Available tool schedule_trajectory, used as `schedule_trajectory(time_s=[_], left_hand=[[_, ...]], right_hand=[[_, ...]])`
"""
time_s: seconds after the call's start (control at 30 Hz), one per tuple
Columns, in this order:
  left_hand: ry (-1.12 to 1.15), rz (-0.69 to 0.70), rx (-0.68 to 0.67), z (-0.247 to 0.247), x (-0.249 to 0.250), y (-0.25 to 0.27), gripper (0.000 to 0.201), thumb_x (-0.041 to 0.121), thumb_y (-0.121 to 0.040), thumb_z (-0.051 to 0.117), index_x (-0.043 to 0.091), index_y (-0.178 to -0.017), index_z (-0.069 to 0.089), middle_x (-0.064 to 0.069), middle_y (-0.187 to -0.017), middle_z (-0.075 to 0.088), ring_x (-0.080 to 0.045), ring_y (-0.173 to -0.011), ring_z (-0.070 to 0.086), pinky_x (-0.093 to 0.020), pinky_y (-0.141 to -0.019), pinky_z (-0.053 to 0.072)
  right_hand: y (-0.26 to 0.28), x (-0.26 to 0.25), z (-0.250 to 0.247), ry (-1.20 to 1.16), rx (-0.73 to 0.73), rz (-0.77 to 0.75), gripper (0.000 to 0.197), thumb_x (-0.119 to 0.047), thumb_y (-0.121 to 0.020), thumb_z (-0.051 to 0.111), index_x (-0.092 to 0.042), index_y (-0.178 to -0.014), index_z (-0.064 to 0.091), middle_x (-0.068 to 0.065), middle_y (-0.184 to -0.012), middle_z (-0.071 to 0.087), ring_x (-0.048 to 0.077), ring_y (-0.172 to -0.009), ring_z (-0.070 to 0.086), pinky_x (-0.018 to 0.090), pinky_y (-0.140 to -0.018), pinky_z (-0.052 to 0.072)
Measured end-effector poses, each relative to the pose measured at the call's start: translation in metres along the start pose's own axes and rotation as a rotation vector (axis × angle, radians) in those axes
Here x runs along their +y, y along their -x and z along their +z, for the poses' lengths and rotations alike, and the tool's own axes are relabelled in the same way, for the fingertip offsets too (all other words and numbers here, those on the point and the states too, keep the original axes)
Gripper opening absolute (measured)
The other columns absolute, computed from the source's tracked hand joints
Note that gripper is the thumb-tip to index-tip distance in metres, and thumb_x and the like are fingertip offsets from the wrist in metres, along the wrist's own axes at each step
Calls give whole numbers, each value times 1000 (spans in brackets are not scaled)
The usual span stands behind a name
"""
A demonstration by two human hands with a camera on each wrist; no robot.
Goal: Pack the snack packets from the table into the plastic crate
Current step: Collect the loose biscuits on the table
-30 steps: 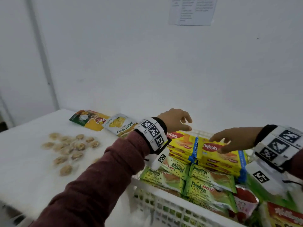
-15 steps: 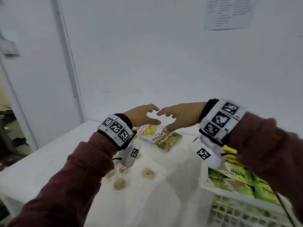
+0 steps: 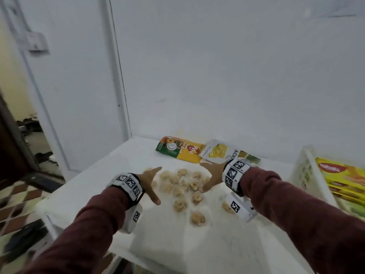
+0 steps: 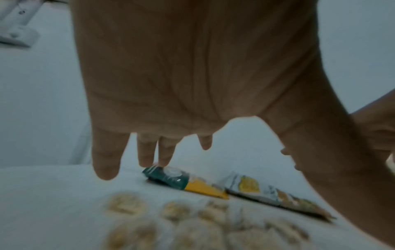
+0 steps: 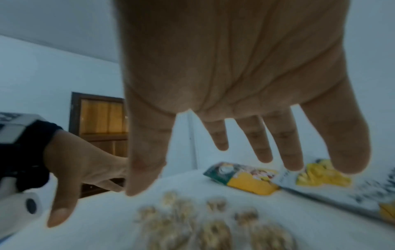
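Both hands are off the crate and back over the tabletop [image 3: 85, 186] — a second ago they hovered above the packed rows; now they flank the pile of small clear-wrapped snack packets [image 3: 182, 187]. My left hand [image 3: 148, 181] sits on the pile's left side, palm turned inward, fingers [image 4: 105, 162] straight and spread, holding nothing; my right hand [image 3: 212, 176] mirrors it on the right side, fingers [image 5: 288, 143] apart and relaxed, also empty. From the wrist views both palms hang just above the packets; I can't tell whether any fingertip touches one yet.

Read: last load is dropped; this looks like the setup for a two-handed scoop of the loose pile. Packets lie scattered, a few strays nearer me — likely to be missed in one pass.

Still on the tabletop behind the pile: the yellow-green pouch [image 3: 178, 152] and the white jackfruit pouch [image 3: 221, 152], side by side near the wall. The plastic crate [image 3: 305, 173] stands at the right edge, already holding yellow wafer boxes [image 3: 341, 177]; so the task is well along, with the pile and two pouches left.
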State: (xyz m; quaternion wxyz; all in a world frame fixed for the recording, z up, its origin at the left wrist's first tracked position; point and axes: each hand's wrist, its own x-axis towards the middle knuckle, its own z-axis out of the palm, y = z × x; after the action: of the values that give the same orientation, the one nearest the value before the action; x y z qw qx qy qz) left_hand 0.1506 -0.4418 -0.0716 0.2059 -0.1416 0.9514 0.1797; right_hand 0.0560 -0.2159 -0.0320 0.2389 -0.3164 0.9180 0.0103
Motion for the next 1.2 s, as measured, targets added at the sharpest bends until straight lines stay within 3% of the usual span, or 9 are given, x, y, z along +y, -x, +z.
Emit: schedule_trajectory(time_s=[0.13, 0.3, 0.4, 0.53, 0.77, 0.9, 1.0, 1.1, 1.2], left_hand=[[-51, -78, 10, 6, -20, -17, 130, 37, -63, 83, 28, -147, -15, -11, -156, -15, -26, -146, -6, -47, -117, 11], [-125, -111, -53, 10, -17, -39, 127, 42, -67, 79, 19, -147, -17, -11, -155, -21, -28, -145, -6, -42, -117, 8], [-234, -126, -114, 18, -8, -49, 131, 54, -65, 75, 19, -145, -23, -13, -152, -28, -34, -144, -11, -52, -116, 4], [-273, -73, -163, 24, 10, -52, 126, 55, -71, 71, 13, -145, -22, -16, -152, -26, -34, -143, -14, -50, -115, 3], [-404, 132, -181, 45, 63, -55, 120, 54, -75, 67, 7, -146, -18, -16, -154, -21, -33, -144, -13, -45, -118, 1], [-332, 254, -188, 35, 77, -60, 119, 46, -74, 72, 12, -147, -15, -12, -156, -13, -29, -145, -4, -43, -118, 11], [-234, 340, -164, 10, 69, -61, 121, 39, -73, 76, 17, -147, -18, -9, -156, -11, -27, -145, 6, -45, -116, 20], [-308, 312, -138, -12, 48, -70, 127, 42, -70, 77, 17, -145, -23, -10, -154, -22, -28, -145, -6, -47, -117, 14], [-529, 276, -154, -17, 32, -84, 125, 52, -72, 71, 11, -145, -22, -13, -154, -22, -31, -144, -14, -49, -116, 5]], right_hand=[[-28, -3, 12, -2, 10, -2, 116, -52, -71, 72, -28, -147, -11, 14, -155, 8, 29, -143, 13, 49, -114, 20], [-54, -15, 19, 46, -83, -61, 114, -57, -70, 69, -37, -145, -15, 12, -155, -15, 32, -145, -1, 53, -114, 11], [-72, -22, 33, 210, -91, -77, 119, -64, -63, 71, -39, -145, -11, 13, -156, -12, 37, -143, 3, 57, -113, 15], [-78, -14, 46, 297, -47, -63, 127, -66, -49, 78, -36, -145, 0, 10, -156, 0, 36, -141, 18, 54, -111, 25], [-64, 22, 45, 244, -83, 1, 119, -49, -60, 81, -24, -147, 4, 9, -156, 5, 32, -141, 18, 48, -113, 26], [-49, 37, 35, 119, -78, 30, 115, -43, -60, 83, -28, -146, 8, 7, -150, 17, 29, -139, 22, 46, -113, 26], [-18, 45, 17, -55, -63, 114, 140, -62, -41, 80, -23, -148, 0, 5, -156, 12, 24, -143, 16, 42, -116, 20], [25, 50, 14, -168, -97, 260, 164, -91, -15, 57, -24, -147, -13, 10, -157, 8, 26, -143, 18, 41, -116, 21], [56, 35, 44, -183, -165, 436, 157, -94, -21, 48, -28, -143, -25, 19, -155, -6, 33, -143, 15, 42, -116, 20]])
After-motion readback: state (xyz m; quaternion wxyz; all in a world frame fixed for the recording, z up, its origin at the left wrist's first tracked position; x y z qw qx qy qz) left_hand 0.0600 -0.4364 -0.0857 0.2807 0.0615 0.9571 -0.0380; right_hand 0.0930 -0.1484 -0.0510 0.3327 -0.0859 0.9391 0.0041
